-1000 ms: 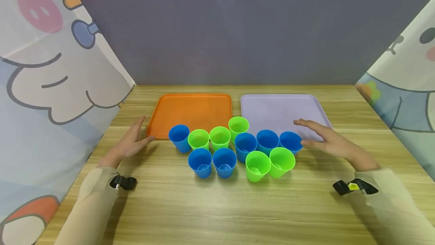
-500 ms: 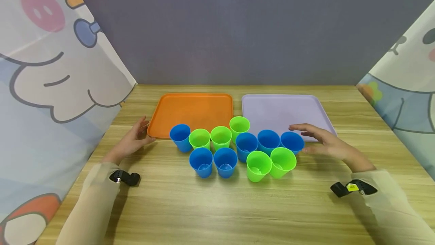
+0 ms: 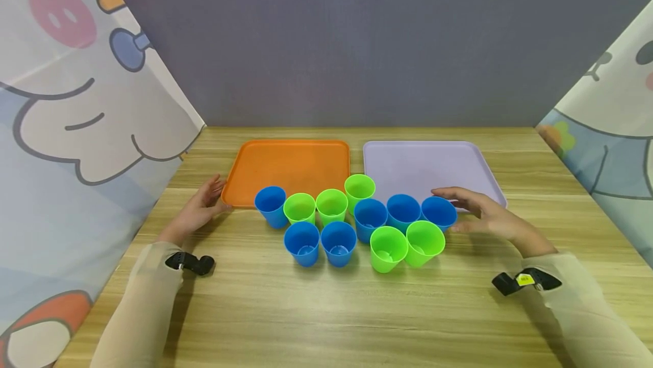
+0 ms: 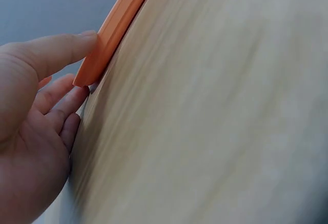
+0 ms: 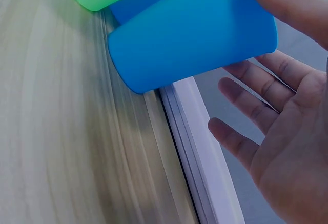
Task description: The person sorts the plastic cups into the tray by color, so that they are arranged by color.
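In the head view my right hand (image 3: 484, 214) reaches around the rightmost blue cup (image 3: 440, 213), thumb on the near side and fingers on the far side. The right wrist view shows the thumb at one end of that blue cup (image 5: 195, 39), the lower fingers spread apart and loosely bent. My left hand (image 3: 199, 209) is at the near left corner of the orange tray (image 3: 285, 158). In the left wrist view the thumb touches the tray's rim (image 4: 115, 32), with relaxed fingers beside and below the corner. The cups stand upright, mouths up.
Several more blue cups, such as one (image 3: 271, 207) at the left end, and several green cups (image 3: 388, 249) stand close together mid-table. A lilac tray (image 3: 423, 158) lies behind them at right. A grey panel (image 3: 367, 45) closes off the back of the wooden table (image 3: 326, 317).
My right hand has come in closer around the rightmost blue cup. My left hand has moved slightly in to the orange tray's corner. Cups and trays stay put.
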Tool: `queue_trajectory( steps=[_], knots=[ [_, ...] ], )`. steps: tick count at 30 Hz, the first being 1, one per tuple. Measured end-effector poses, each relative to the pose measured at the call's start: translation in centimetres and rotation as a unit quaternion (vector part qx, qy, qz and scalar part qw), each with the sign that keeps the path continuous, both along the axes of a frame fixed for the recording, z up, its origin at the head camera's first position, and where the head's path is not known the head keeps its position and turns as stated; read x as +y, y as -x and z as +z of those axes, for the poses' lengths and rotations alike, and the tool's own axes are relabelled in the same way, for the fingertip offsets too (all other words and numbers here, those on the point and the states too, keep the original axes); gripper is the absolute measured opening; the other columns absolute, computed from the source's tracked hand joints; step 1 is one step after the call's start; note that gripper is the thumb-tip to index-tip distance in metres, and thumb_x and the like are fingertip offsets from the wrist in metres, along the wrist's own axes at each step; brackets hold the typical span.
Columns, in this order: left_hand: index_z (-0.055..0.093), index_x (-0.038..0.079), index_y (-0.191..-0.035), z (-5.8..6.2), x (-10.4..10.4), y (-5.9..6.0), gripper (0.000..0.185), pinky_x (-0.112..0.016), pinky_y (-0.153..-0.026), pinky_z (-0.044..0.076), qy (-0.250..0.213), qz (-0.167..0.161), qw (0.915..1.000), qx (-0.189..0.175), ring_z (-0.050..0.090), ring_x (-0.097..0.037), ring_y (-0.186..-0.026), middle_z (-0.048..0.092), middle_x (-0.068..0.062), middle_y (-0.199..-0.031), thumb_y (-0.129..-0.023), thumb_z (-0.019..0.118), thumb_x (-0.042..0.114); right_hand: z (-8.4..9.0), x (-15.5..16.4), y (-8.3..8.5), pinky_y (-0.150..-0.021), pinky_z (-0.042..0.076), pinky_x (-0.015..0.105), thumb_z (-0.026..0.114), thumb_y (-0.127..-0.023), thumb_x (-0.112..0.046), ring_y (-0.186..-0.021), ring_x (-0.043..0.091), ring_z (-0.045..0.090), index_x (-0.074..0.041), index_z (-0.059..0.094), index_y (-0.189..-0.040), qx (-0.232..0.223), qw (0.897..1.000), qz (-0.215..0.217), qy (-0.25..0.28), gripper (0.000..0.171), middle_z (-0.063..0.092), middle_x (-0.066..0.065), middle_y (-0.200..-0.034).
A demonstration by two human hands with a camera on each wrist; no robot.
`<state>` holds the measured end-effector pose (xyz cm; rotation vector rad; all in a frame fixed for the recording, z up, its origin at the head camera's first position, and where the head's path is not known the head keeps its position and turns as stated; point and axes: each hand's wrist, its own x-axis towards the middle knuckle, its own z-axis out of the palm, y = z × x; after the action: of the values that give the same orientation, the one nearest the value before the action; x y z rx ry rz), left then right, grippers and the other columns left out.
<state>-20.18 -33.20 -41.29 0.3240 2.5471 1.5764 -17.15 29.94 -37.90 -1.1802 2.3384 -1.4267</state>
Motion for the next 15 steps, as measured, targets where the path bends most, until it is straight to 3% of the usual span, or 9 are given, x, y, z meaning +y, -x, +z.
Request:
queue_trajectory(
  steps=[3,10,15],
  knots=[
    [-0.002,-0.007,-0.155,-0.2,-0.1,0.02,0.09,-0.062,-0.113,0.019,-0.005,0.003,1.0,-0.004,0.021,-0.051,-0.142,0.016,-0.034,-0.157,-0.094,0.063,-0.006,-0.01,-0.13,-0.05,-0.102,0.039,0.018,0.064,-0.082,0.015,-0.13,0.003,0.046,0.011,0.041,-0.141,0.002,1.0,-0.004,-0.002,0.063,0.049,0.008,-0.148],
    [-0.002,-0.005,-0.156,-0.71,-0.44,0.11,0.09,-0.06,-0.114,0.021,-0.012,0.008,0.9999,-0.006,0.021,-0.05,-0.143,0.016,-0.034,-0.158,-0.094,0.063,-0.006,-0.01,-0.42,-0.02,-0.099,0.042,0.019,0.066,-0.082,0.014,-0.127,0.004,0.048,0.01,0.045,-0.139,0.01,1.0,-0.014,-0.006,0.06,0.052,-0.009,-0.142],
    [-0.003,-0.004,-0.157,-0.7,-0.5,0.12,0.09,-0.062,-0.114,0.018,-0.016,0.01,0.9998,-0.011,0.019,-0.049,-0.144,0.015,-0.032,-0.159,-0.095,0.063,-0.003,-0.1,-0.45,0.02,-0.099,0.041,0.018,0.066,-0.081,0.015,-0.127,0.004,0.048,0.011,0.046,-0.137,0.01,1.0,-0.014,-0.001,0.06,0.053,-0.01,-0.14]
  ],
)
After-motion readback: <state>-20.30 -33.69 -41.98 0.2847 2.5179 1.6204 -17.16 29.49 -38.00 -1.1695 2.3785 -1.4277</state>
